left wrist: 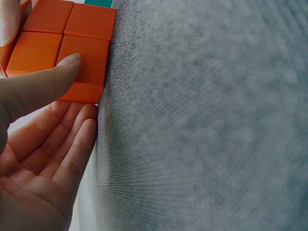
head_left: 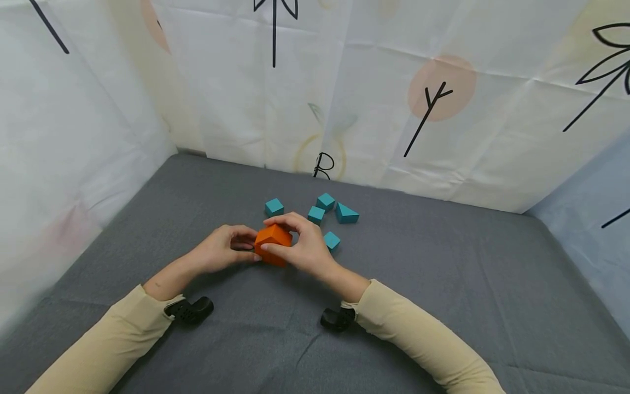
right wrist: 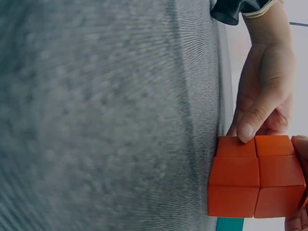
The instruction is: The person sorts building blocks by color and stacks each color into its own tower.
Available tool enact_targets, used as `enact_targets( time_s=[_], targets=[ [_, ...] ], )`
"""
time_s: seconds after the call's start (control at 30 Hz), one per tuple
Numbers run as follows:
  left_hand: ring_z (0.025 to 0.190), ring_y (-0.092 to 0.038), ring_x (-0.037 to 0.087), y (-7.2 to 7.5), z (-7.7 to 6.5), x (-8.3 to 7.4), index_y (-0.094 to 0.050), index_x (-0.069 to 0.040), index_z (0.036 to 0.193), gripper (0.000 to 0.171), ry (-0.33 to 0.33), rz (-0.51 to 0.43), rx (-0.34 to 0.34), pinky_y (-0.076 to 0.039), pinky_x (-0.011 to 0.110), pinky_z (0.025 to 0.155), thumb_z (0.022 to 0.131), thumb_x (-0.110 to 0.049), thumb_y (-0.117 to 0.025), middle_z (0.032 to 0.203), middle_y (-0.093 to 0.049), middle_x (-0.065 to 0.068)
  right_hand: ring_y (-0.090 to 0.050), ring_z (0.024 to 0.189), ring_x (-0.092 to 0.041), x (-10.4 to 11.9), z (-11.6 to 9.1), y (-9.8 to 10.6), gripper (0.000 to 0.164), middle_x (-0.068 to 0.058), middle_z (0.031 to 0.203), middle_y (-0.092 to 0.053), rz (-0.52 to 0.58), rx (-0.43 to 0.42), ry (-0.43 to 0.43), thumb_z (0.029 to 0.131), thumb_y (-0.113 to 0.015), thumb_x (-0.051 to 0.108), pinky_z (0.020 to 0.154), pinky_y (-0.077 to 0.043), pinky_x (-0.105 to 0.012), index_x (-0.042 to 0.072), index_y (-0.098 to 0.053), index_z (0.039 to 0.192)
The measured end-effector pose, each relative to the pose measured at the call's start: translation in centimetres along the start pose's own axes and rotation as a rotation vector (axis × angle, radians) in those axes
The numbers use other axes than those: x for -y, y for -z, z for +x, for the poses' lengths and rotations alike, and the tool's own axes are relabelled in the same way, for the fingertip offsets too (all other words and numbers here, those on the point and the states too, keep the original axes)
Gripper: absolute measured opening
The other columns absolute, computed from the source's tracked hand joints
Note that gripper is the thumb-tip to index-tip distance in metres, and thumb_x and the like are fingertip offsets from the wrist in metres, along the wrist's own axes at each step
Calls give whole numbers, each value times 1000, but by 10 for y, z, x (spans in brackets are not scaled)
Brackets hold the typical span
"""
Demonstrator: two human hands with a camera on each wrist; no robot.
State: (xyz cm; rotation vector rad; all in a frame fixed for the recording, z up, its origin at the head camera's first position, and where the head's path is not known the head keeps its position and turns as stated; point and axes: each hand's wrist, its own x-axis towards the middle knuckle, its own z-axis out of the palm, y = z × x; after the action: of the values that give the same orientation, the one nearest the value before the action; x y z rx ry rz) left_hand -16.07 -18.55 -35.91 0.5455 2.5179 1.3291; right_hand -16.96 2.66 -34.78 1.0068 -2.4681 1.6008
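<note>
A stack of orange blocks [head_left: 272, 236], pressed together into one chunky shape, sits on the grey cloth in the head view. Seams between the small blocks show on the orange stack [left wrist: 85, 50] in the left wrist view. My right hand [head_left: 309, 247] grips it from the right, thumb on the near side and fingers over the far side. On the left, my left hand [head_left: 216, 253] touches the stack: its thumb [left wrist: 48, 84] lies on the near face, while the other fingers [left wrist: 74, 144] stretch out fairly straight by the left side. The far fingertips of the right hand are partly hidden.
Behind the stack are teal cubes [head_left: 274, 207] and a teal triangular block [head_left: 346, 214]; another teal cube [head_left: 332, 241] is partly behind the right hand. Grey cloth [head_left: 443, 273] covers the table, with a patterned white curtain [head_left: 364, 109] along its back edge.
</note>
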Motion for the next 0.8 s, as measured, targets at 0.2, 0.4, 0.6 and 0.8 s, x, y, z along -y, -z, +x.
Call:
enact_targets(
  time_s=[0.2,0.4,0.6,0.8],
  targets=[
    [110,-62,34,0,0,0,-58,6,122,40,-5,-5,-1,-53,40,93,87,-9,-70,121,-61,23,-59,98,-22,-1,-1,-1,35,-9,110,-63,-10,5,5,82,-76,9,86,-54,-37,5,-66,116],
    [111,-61,34,0,0,0,-58,6,122,40,-11,-2,-4,-53,41,93,87,-9,-70,121,-61,23,-59,99,-21,-2,-1,-1,36,-9,111,-63,-4,12,6,83,-76,10,87,-54,-36,7,-65,117],
    [112,-60,35,0,-1,-1,-57,6,123,41,-4,6,-4,-52,42,95,87,-9,-70,123,-59,24,-60,99,-22,-3,-1,-2,39,-9,114,-62,-17,23,8,83,-75,10,87,-55,-36,7,-63,120],
    [113,-60,35,-1,-1,0,-56,6,123,42,-5,-6,-2,-52,41,96,87,-8,-71,123,-59,24,-60,97,-22,-4,-3,-3,43,-10,116,-62,-27,34,-9,84,-75,10,84,-55,-36,8,-61,124]
  ],
)
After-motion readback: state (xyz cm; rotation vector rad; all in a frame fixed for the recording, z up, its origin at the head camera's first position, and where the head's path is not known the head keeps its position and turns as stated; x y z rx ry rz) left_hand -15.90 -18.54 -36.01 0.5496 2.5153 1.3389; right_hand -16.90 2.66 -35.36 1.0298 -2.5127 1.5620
